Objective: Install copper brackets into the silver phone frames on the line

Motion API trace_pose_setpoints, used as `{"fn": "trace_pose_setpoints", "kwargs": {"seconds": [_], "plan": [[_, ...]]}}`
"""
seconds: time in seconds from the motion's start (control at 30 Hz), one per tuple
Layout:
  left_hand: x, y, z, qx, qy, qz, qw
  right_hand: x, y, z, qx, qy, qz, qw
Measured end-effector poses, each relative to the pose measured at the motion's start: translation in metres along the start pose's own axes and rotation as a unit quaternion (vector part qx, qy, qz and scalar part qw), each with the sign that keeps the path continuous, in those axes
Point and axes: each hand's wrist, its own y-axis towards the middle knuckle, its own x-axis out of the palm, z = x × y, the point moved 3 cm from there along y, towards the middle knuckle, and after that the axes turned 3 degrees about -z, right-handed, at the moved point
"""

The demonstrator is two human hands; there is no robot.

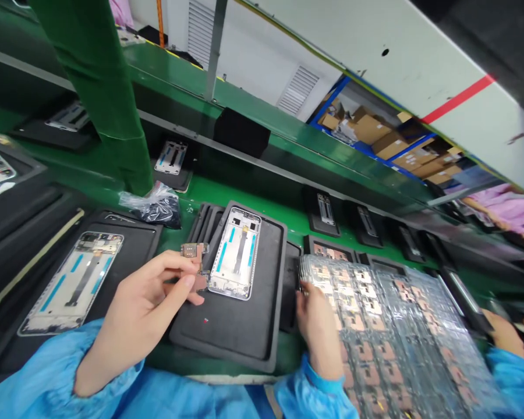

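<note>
My left hand (151,305) pinches a small phone circuit board (195,265) with copper-coloured areas between thumb and fingers. The board is just left of a silver phone frame (236,256) with blue strips, which lies in a black foam tray (248,334). My right hand (318,323) is at the left edge of a stack of clear plastic trays (362,331) holding rows of similar boards. Its curled fingers seem to grip the top tray's edge, though blur softens them.
Another phone frame (76,279) lies in a black tray on the left. A clear bag of black pieces (159,209) sits behind it. Along the line behind stand more trays with phone frames (171,157). At far right a co-worker's arm (504,343) reaches in. A green post (100,87) rises at left.
</note>
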Motion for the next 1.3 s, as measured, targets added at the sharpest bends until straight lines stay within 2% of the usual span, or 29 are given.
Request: {"fn": "trace_pose_setpoints", "kwargs": {"seconds": [0.1, 0.23, 0.33, 0.5, 0.67, 0.8, 0.93, 1.03, 1.1, 1.2, 1.3], "plan": [[0.003, -0.002, 0.002, -0.006, 0.005, 0.041, 0.999, 0.039, 0.017, -0.006, 0.024, -0.035, -0.024, 0.999], [0.004, -0.005, -0.002, -0.034, 0.026, 0.058, 0.997, 0.063, 0.046, -0.012, 0.070, -0.082, -0.052, 0.993], [0.003, -0.005, -0.006, -0.042, 0.031, 0.056, 0.997, 0.064, 0.056, -0.014, 0.082, -0.088, -0.064, 0.991], [0.003, -0.002, -0.010, -0.052, 0.029, 0.058, 0.997, 0.054, 0.047, -0.011, 0.076, -0.055, -0.051, 0.994], [0.005, -0.001, -0.007, -0.051, 0.035, 0.050, 0.997, 0.044, 0.036, -0.002, 0.051, 0.020, -0.037, 0.998], [0.002, 0.003, -0.005, -0.030, 0.052, 0.019, 0.998, 0.040, 0.033, -0.001, 0.032, 0.101, -0.039, 0.994], [-0.001, 0.005, -0.005, 0.012, 0.078, -0.031, 0.996, 0.024, 0.027, -0.008, 0.017, 0.180, -0.037, 0.983], [0.005, 0.002, -0.001, 0.014, 0.066, -0.021, 0.997, -0.005, 0.012, -0.023, 0.012, 0.224, -0.021, 0.974], [0.016, -0.002, 0.006, 0.007, 0.059, -0.039, 0.997, -0.028, -0.004, -0.040, 0.007, 0.273, -0.007, 0.962], [0.039, -0.008, 0.021, 0.032, 0.076, -0.136, 0.987, -0.059, -0.026, -0.072, -0.053, 0.373, -0.002, 0.927], [0.055, -0.013, 0.033, 0.075, 0.119, -0.213, 0.967, -0.075, -0.037, -0.100, -0.142, 0.427, -0.028, 0.892]]}}
